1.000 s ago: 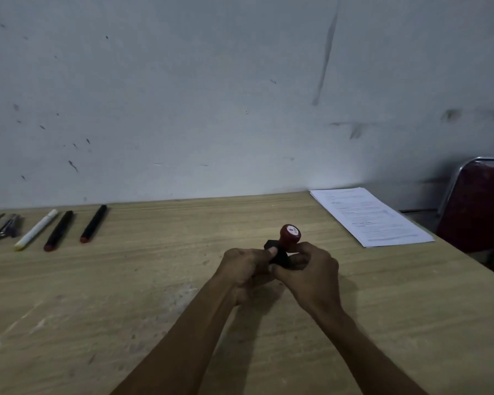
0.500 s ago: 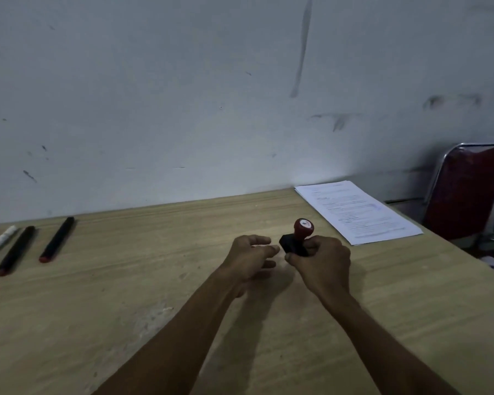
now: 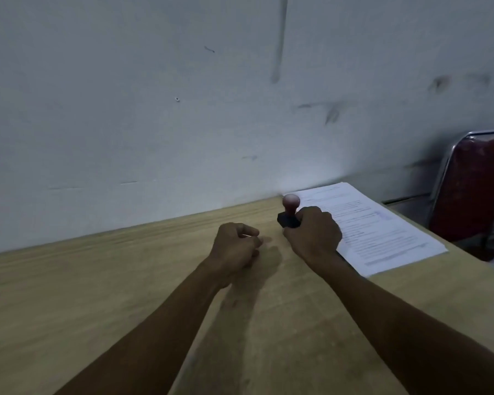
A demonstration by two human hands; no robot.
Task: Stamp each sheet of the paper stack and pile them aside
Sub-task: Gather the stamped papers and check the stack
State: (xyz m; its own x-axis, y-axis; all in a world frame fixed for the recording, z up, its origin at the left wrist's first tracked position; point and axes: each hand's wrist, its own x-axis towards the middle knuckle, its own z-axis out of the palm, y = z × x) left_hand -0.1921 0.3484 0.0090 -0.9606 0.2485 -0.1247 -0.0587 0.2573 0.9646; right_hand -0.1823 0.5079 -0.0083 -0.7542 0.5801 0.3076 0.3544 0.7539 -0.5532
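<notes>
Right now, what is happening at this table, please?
A person sits at a wooden table by a wall. The right hand grips a stamp with a red knob, next to the left edge of a paper stack lying at the table's far right. The left hand hangs loosely curled and holds nothing. No stamp mark is visible on the top sheet. A red chair stands behind.

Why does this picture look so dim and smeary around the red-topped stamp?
Head view: the room is dimly lit, with one brighter patch on the wall behind the stamp. Its red knob is motion-blurred in the right hand; the paper stack has unreadable print. Both arms cast soft shadows on the table.
</notes>
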